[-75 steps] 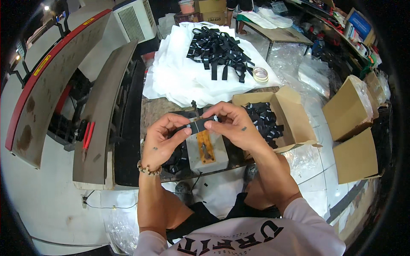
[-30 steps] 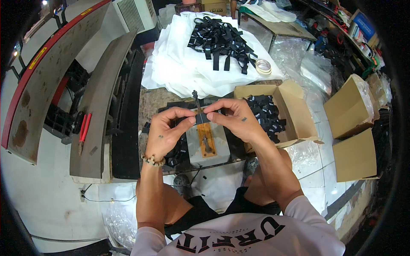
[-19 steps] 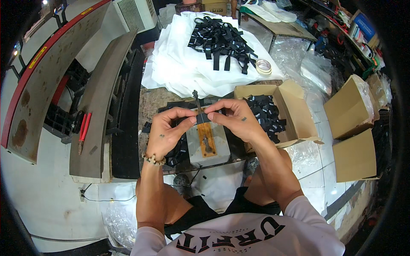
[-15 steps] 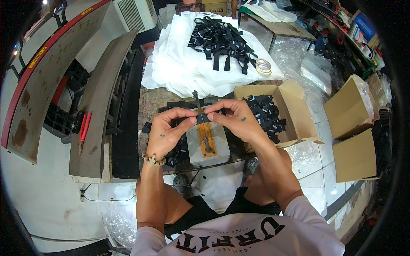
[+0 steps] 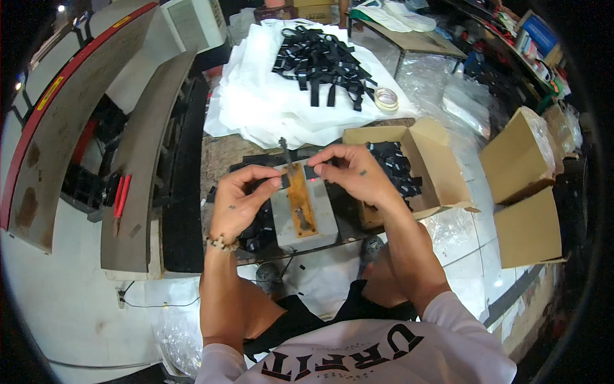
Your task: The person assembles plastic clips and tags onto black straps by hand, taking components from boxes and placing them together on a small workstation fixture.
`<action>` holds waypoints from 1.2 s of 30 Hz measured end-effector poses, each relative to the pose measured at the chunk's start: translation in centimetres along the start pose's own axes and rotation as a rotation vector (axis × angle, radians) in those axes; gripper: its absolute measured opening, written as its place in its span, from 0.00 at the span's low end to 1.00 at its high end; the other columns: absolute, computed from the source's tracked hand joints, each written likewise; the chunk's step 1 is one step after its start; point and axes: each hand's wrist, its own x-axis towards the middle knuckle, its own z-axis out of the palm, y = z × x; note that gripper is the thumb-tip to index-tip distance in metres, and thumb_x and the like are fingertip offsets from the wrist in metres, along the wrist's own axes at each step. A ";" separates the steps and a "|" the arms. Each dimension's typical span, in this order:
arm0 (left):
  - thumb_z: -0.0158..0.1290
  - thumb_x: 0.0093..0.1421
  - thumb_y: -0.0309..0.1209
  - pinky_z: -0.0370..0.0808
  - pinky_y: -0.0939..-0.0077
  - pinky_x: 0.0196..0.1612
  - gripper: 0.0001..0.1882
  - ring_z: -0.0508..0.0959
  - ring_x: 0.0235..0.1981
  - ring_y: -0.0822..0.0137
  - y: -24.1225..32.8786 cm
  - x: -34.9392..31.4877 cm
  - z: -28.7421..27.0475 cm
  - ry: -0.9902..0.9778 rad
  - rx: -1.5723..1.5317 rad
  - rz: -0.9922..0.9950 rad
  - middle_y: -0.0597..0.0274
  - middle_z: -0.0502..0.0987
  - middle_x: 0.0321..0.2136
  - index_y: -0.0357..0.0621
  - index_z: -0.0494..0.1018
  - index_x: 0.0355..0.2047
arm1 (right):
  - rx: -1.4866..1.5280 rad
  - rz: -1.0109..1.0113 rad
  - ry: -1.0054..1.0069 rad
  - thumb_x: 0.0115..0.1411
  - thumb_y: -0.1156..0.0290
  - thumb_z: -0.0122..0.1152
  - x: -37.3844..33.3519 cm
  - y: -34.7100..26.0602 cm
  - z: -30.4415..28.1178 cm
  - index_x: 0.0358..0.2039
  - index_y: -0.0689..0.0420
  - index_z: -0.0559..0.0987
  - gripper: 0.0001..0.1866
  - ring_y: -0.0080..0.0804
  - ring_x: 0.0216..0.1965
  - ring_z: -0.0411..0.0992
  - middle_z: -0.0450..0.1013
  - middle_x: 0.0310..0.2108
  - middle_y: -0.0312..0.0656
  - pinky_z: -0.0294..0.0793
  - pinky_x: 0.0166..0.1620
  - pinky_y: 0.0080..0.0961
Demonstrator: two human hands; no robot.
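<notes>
A small cutting-type fixture stands in front of me: a worn orange plate [image 5: 298,197] on a grey-white block [image 5: 325,221], with a dark metal lever [image 5: 285,148] rising at its far end. My left hand [image 5: 236,203] is closed, thumb and fingertips pinching a short black strap piece [image 5: 285,182] at the plate's left edge. On the other side, my right hand [image 5: 355,176] pinches another black strap piece [image 5: 311,172] just right of the plate. A gap with the plate in it separates the two pieces. Fingers partly cover both.
An open cardboard box [image 5: 441,173] of black pieces stands right of the fixture. More black pieces [image 5: 259,230] lie under my left wrist. Beyond, white sheeting [image 5: 246,96] bears a heap of black straps [image 5: 323,61] and tape rolls [image 5: 385,99]. Red-handled pliers [image 5: 121,195] rest on the left bench.
My hands have moved apart. One black strap stretched between them over the plate; now each hand holds a separate piece. The whole view has shifted slightly.
</notes>
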 end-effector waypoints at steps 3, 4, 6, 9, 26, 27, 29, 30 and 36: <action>0.58 0.61 0.21 0.72 0.85 0.39 0.06 0.75 0.34 0.79 0.3 -0.7 -0.8 0.061 0.002 0.041 0.66 0.81 0.34 0.36 0.80 0.39 | -0.356 -0.085 0.066 0.58 0.80 0.61 0.2 2.1 -3.9 0.42 0.63 0.80 0.10 0.26 0.35 0.76 0.78 0.36 0.39 0.75 0.39 0.23; 0.58 0.61 0.21 0.72 0.85 0.39 0.07 0.75 0.34 0.80 0.3 -0.8 -1.2 0.071 -0.006 0.037 0.66 0.81 0.34 0.36 0.80 0.39 | -0.536 -0.020 0.115 0.57 0.78 0.62 -0.1 2.1 -5.0 0.42 0.61 0.80 0.11 0.31 0.36 0.77 0.79 0.37 0.42 0.76 0.40 0.26; 0.58 0.61 0.21 0.72 0.85 0.40 0.07 0.75 0.35 0.80 0.9 -0.9 -1.3 0.078 -0.014 0.037 0.66 0.81 0.35 0.36 0.80 0.39 | -0.715 0.046 0.169 0.56 0.76 0.64 -0.7 2.9 -7.6 0.43 0.60 0.81 0.13 0.35 0.37 0.78 0.79 0.38 0.45 0.76 0.41 0.29; 0.57 0.61 0.20 0.72 0.86 0.40 0.08 0.75 0.35 0.81 1.5 -0.9 -1.4 0.101 -0.030 0.000 0.67 0.81 0.35 0.36 0.80 0.41 | -0.846 0.366 0.134 0.50 0.70 0.68 -0.7 5.5 -10.2 0.40 0.59 0.82 0.16 0.48 0.47 0.75 0.78 0.42 0.52 0.74 0.49 0.39; 0.58 0.59 0.19 0.71 0.85 0.37 0.13 0.76 0.34 0.80 3.7 -2.1 0.1 -0.021 -0.106 0.137 0.67 0.79 0.33 0.36 0.74 0.45 | 0.178 -0.145 -0.005 0.61 0.79 0.62 -2.0 -4.6 1.5 0.45 0.62 0.78 0.11 0.17 0.35 0.72 0.77 0.35 0.34 0.71 0.42 0.16; 0.58 0.59 0.19 0.71 0.85 0.37 0.13 0.76 0.34 0.80 3.6 -1.9 0.1 -0.020 -0.107 0.138 0.67 0.79 0.33 0.36 0.74 0.45 | 0.155 -0.110 -0.015 0.62 0.78 0.61 -1.9 -4.6 1.2 0.44 0.63 0.78 0.10 0.16 0.36 0.72 0.77 0.35 0.34 0.70 0.41 0.16; 0.58 0.60 0.19 0.71 0.86 0.37 0.12 0.75 0.34 0.81 3.5 -1.6 0.0 -0.022 -0.112 0.137 0.68 0.79 0.32 0.36 0.74 0.45 | 0.232 -0.111 -0.012 0.62 0.77 0.61 -1.8 -4.6 1.8 0.43 0.62 0.79 0.09 0.15 0.36 0.70 0.76 0.36 0.33 0.69 0.40 0.15; 0.58 0.60 0.19 0.71 0.86 0.37 0.12 0.75 0.34 0.81 3.4 -1.5 0.1 -0.021 -0.112 0.133 0.68 0.79 0.32 0.36 0.74 0.45 | 0.218 -0.128 -0.040 0.62 0.77 0.62 -1.8 -4.4 2.0 0.43 0.63 0.79 0.09 0.15 0.37 0.69 0.76 0.36 0.33 0.69 0.40 0.14; 0.59 0.59 0.19 0.72 0.84 0.38 0.08 0.76 0.33 0.79 2.1 -0.9 0.2 -0.013 -0.156 0.091 0.65 0.80 0.32 0.36 0.75 0.39 | 0.123 -0.071 -0.040 0.61 0.77 0.63 -1.4 -3.4 1.9 0.41 0.63 0.80 0.08 0.15 0.35 0.69 0.77 0.35 0.34 0.69 0.39 0.15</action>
